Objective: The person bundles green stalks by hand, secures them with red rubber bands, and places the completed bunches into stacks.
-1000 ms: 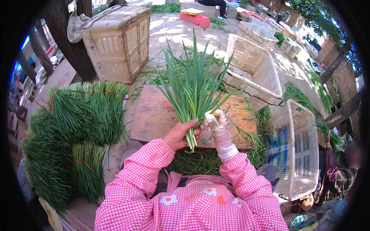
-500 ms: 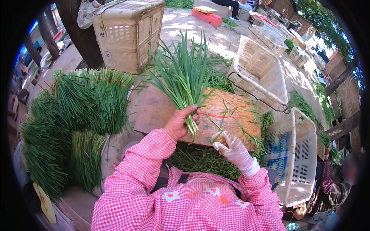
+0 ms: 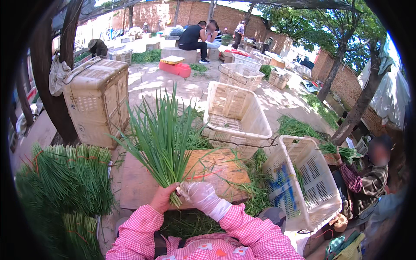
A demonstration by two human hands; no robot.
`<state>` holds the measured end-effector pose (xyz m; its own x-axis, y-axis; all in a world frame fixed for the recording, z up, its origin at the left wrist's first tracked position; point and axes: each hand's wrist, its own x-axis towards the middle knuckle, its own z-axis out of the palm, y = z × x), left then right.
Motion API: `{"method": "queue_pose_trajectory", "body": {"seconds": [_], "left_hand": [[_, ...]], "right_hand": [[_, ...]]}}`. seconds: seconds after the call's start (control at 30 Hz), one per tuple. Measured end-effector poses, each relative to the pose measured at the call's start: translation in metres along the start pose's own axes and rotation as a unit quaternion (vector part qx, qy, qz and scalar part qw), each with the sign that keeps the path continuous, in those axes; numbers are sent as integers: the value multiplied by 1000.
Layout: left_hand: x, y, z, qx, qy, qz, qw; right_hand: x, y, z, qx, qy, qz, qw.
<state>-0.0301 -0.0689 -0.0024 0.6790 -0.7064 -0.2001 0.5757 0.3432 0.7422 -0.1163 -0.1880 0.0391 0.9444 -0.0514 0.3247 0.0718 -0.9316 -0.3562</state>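
Observation:
A loose bunch of garlic chives (image 3: 164,145) stands upright above the board, leaves fanned out at the top and pale stem ends down. My bare left hand (image 3: 163,198) is wrapped round its lower stems. My right hand (image 3: 203,197), in a thin whitish glove, is closed against the stems from the right, its fingertips partly hidden by the stalks. Beneath lies a worn wooden board (image 3: 136,180), with a thin red strip (image 3: 204,176) and scattered loose leaves on it.
Tied chive bundles (image 3: 71,177) are heaped at the left. An upended crate (image 3: 93,104) stands behind them. Open plastic crates (image 3: 236,108) are beyond the board, and another crate (image 3: 299,186) is at the right. A co-worker (image 3: 368,177) holding greens sits at the far right.
My right hand has moved left from beside the bunch onto its stems. The view has tilted up and turned right, showing more of the yard and a co-worker.

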Motion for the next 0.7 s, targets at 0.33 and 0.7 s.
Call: {"method": "queue_pose_trajectory", "body": {"seconds": [0.33,0.7], "left_hand": [[11,2,-21,-38,24,-26,999],[-1,-5,-8,-56,-2,17,998]], "right_hand": [[-64,-24,3,134,-461,32,877],[-45,-2,48,643,-219,242,693]]}}
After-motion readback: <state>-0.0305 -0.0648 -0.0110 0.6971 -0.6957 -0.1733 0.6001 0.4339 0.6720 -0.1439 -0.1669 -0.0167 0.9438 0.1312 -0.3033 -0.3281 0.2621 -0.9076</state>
